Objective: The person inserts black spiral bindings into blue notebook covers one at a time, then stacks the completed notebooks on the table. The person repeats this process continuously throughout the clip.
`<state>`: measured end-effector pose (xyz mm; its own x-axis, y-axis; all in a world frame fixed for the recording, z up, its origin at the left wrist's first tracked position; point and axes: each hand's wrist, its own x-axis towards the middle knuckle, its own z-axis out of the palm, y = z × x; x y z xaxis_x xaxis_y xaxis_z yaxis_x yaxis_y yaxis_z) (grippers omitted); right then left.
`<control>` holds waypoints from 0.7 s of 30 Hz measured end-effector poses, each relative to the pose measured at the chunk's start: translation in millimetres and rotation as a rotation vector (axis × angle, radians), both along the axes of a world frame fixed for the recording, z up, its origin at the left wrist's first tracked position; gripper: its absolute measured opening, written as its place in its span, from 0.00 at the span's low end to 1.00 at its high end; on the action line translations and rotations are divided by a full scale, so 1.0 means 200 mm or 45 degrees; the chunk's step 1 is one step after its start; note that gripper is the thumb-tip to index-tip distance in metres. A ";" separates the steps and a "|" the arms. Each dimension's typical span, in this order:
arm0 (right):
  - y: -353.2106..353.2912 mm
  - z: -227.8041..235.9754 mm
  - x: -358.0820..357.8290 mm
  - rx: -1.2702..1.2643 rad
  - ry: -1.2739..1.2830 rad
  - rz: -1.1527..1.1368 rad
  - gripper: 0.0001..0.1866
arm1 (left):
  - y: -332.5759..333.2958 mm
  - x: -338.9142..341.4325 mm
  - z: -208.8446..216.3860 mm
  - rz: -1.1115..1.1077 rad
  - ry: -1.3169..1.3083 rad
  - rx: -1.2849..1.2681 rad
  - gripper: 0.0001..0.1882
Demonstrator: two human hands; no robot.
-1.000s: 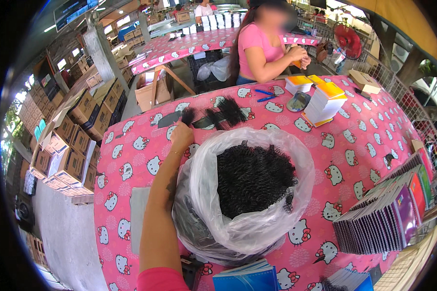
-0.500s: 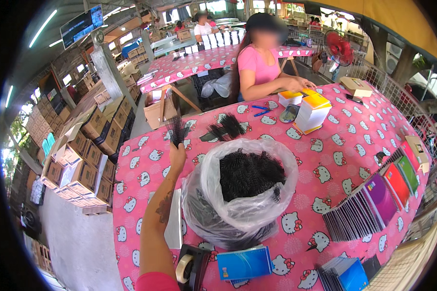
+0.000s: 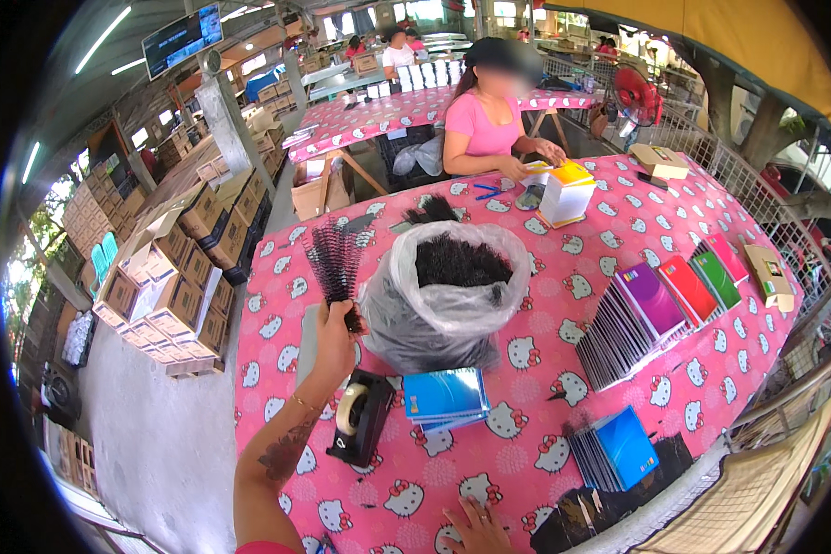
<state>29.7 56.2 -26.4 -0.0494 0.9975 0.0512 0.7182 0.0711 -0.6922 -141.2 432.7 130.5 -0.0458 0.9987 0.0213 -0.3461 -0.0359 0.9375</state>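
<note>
My left hand (image 3: 335,340) is closed around the lower end of a bunch of black spiral binding coils (image 3: 333,263), which stand up and fan out above the fist. Beside it, an open translucent plastic bag (image 3: 379,314) is full of more black coils (image 3: 462,263). Another small pile of coils (image 3: 431,210) lies behind the bag. At the lower edge, my right hand (image 3: 480,534) rests on the pink patterned tablecloth with its fingers spread, holding nothing. Between my hands are a black tape dispenser (image 3: 362,420) and a small stack of blue notebooks (image 3: 446,395).
Blue spiral notebooks (image 3: 623,448) lie at the near right, by a row with purple covers (image 3: 651,300), red and green ones. Across the table a co-worker (image 3: 489,129) handles yellow-covered pads (image 3: 568,196). Cardboard boxes (image 3: 171,295) are stacked left of the table.
My left hand has drawn back nearer to me with the coils, from beyond the bag to beside it. My right hand has come into view, and the whole view has shifted.
</note>
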 end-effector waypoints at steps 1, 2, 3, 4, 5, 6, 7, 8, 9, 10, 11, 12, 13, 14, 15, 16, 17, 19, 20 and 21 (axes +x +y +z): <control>-0.03 0.00 0.01 0.022 -0.037 0.041 0.36 | -0.10 0.02 0.01 -0.003 -0.027 0.001 0.07; -0.04 -0.01 0.02 0.042 -0.083 0.087 0.36 | -0.19 0.03 0.00 -0.008 -0.066 0.020 0.07; -0.06 -0.01 0.03 0.060 -0.124 0.133 0.36 | -0.27 0.05 -0.01 -0.013 -0.104 0.040 0.07; -0.08 -0.03 0.04 0.081 -0.174 0.180 0.37 | -0.35 0.06 -0.02 -0.018 -0.143 0.063 0.07; -0.09 -0.04 0.05 0.100 -0.210 0.221 0.37 | -0.42 0.07 -0.03 -0.020 -0.157 0.104 0.07; -0.10 -0.05 0.06 0.114 -0.239 0.249 0.37 | -0.49 0.09 -0.03 -0.005 -0.185 0.122 0.07; -0.11 -0.07 0.06 0.130 -0.266 0.271 0.37 | -0.56 0.12 -0.03 0.011 -0.212 0.141 0.07; -0.12 -0.09 0.06 0.147 -0.281 0.286 0.37 | -0.64 0.13 -0.04 0.029 -0.237 0.156 0.07; -0.13 -0.11 0.07 0.161 -0.286 0.298 0.37 | -0.71 0.14 -0.07 0.046 -0.264 0.163 0.07; -0.14 -0.13 0.07 0.178 -0.292 0.315 0.37 | -0.78 0.14 -0.09 0.067 -0.286 0.173 0.07; -0.15 -0.15 0.07 0.194 -0.290 0.326 0.37 | -0.86 0.14 -0.13 0.087 -0.308 0.184 0.07; -0.17 -0.16 0.07 0.206 -0.269 0.341 0.37 | -0.94 0.14 -0.17 0.120 -0.302 0.187 0.07; -0.17 -0.18 0.07 0.223 -0.243 0.353 0.38 | -1.02 0.12 -0.22 0.153 -0.294 0.187 0.07; -0.17 -0.18 0.07 0.227 -0.203 0.356 0.38 | -1.10 0.12 -0.26 0.178 -0.290 0.187 0.07; -0.17 -0.18 0.08 0.231 -0.162 0.359 0.38 | -1.19 0.13 -0.30 0.210 -0.297 0.166 0.07; -0.18 -0.18 0.08 0.234 -0.120 0.361 0.38 | -1.27 0.14 -0.35 0.228 -0.287 0.147 0.07; -0.18 -0.19 0.08 0.245 -0.078 0.354 0.38 | -1.36 0.16 -0.40 0.249 -0.277 0.129 0.08; -0.19 -0.24 0.09 0.264 0.007 0.339 0.38 | -1.53 0.18 -0.54 0.298 -0.286 0.026 0.08; -0.19 -0.25 0.09 0.260 0.079 0.333 0.38 | -1.62 0.20 -0.59 0.324 -0.289 -0.014 0.08; -0.19 -0.27 0.10 0.254 0.151 0.326 0.38 | -1.72 0.25 -0.65 0.348 -0.292 -0.055 0.08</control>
